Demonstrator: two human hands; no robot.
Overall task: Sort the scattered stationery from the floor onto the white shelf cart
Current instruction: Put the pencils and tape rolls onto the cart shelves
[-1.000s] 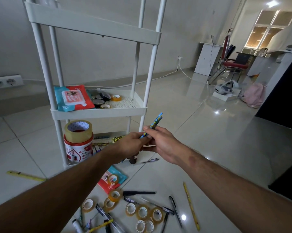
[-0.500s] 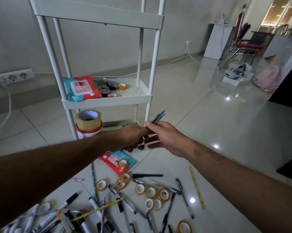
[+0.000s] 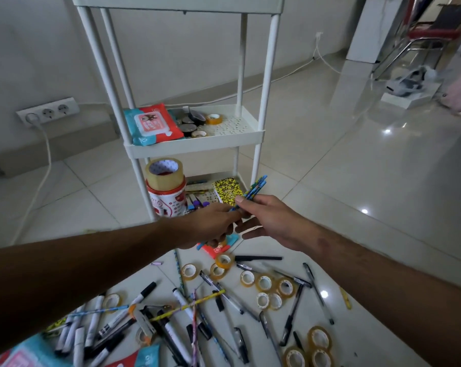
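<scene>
Both hands meet in front of the white shelf cart (image 3: 194,148), holding a small bundle of blue patterned pencils (image 3: 255,188). My left hand (image 3: 213,225) grips the bundle's lower end. My right hand (image 3: 266,221) pinches it higher up with thumb and forefinger, while the tips stick up to the right. The cart's middle shelf holds a wipes pack (image 3: 153,125) and several tape rolls (image 3: 213,119). On the bottom shelf are a big brown tape roll (image 3: 164,173) on a red-white tub, pens and a yellow patterned case (image 3: 228,190).
Markers (image 3: 134,308), pens (image 3: 290,319), pencils and small tape rolls (image 3: 263,283) lie scattered on the tiled floor below my arms. A wipes pack (image 3: 218,247) lies under my hands. A power strip (image 3: 49,111) with a cable sits left; a chair (image 3: 422,41) stands far right.
The view has tilted down and closer, showing more of the floor clutter. Both hands still hold the pencil bundle, now lower, in front of the bottom shelf.
</scene>
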